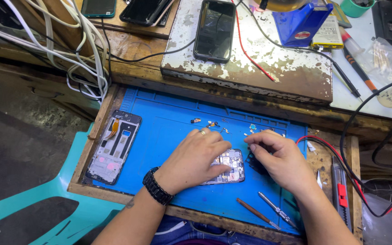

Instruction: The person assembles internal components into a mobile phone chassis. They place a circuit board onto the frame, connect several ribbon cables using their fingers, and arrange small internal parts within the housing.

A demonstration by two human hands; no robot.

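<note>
Opened phone (227, 166) mid blue mat (169, 122), left hand (196, 159) pressing flat on it, fingers together. Right hand (277, 159) pinches a dark part (253, 159) at phone's right edge. Two screwdrivers (268, 212) near mat's front edge; one phone frame (114, 146) at left edge.

Opened phone (227, 165) flat on blue mat (169, 122)

Your left hand (195, 156) wears a plain metal ring on one finger, and a chunky black link watch (157, 187) circles that wrist. Your right hand (281, 159) wears nothing. Both forearms are bare, without sleeves.
</note>
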